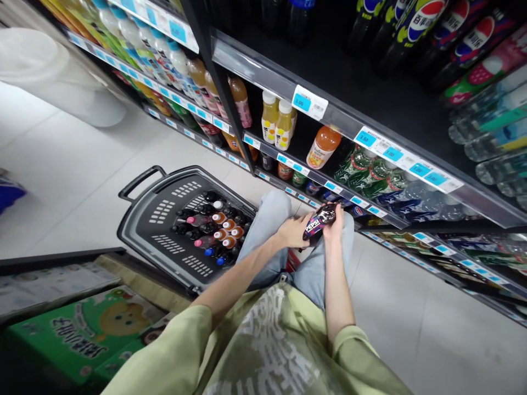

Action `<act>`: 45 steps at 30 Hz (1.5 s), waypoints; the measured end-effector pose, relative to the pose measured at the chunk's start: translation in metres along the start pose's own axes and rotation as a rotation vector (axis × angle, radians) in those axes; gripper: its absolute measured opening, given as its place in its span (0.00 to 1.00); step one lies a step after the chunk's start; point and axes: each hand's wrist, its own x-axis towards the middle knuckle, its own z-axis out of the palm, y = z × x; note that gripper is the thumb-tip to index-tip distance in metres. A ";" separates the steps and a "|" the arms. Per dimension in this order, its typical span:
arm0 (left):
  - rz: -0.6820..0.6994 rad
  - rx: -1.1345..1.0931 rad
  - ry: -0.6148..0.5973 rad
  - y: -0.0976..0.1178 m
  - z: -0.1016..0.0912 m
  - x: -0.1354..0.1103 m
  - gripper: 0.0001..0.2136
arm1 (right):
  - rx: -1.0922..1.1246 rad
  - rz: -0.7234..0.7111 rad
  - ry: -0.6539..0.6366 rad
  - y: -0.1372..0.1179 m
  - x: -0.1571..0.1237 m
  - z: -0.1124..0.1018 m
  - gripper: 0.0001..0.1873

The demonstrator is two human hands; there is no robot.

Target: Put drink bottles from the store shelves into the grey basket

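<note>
A dark Pepsi bottle (320, 220) lies tilted between my two hands, above my knees. My left hand (293, 232) is closed around its lower end, by the label. Near the cap end, my right hand (335, 220) grips the same bottle; the cap is mostly hidden by those fingers. To the left of my legs stands a grey shopping basket (164, 227) on the floor, its handle folded outward. Several bottles (218, 227) stand upright inside it, with dark, orange, pink and blue caps or contents.
Drink shelves (341, 123) with price tags run in front of me, holding an orange juice bottle (324, 147) and yellow juice bottles (276, 122). A green carton (82, 334) sits at lower left. A white bin (53, 71) stands at upper left on the tiled floor (395, 307).
</note>
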 end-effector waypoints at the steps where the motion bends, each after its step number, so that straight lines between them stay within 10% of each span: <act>1: -0.018 -0.122 -0.022 0.001 0.006 -0.002 0.52 | -0.012 0.015 -0.022 -0.002 -0.001 0.000 0.20; 7: 0.045 -0.800 -0.190 0.000 0.010 -0.012 0.49 | -0.124 0.215 -0.266 -0.014 -0.010 -0.001 0.24; 12: -0.075 -0.832 -0.227 0.014 -0.002 -0.034 0.29 | 0.003 0.361 -0.298 -0.012 -0.020 0.001 0.19; 18: -0.121 -0.503 0.317 0.045 -0.017 -0.078 0.20 | 0.130 0.488 -0.358 0.006 -0.027 0.003 0.12; 22: -0.181 -0.372 0.458 0.045 -0.050 -0.086 0.22 | 0.090 0.543 -0.524 0.016 -0.040 0.013 0.13; 31: -0.057 -0.141 0.103 0.035 -0.132 -0.048 0.15 | -0.056 0.616 -0.852 0.025 -0.070 0.044 0.18; 39: -0.141 0.036 -0.138 0.044 -0.144 -0.032 0.09 | -0.243 0.416 -1.018 0.023 -0.070 0.040 0.18; 45: -0.197 -0.163 -0.068 0.045 -0.140 -0.038 0.03 | -0.219 0.396 -1.048 0.022 -0.077 0.040 0.26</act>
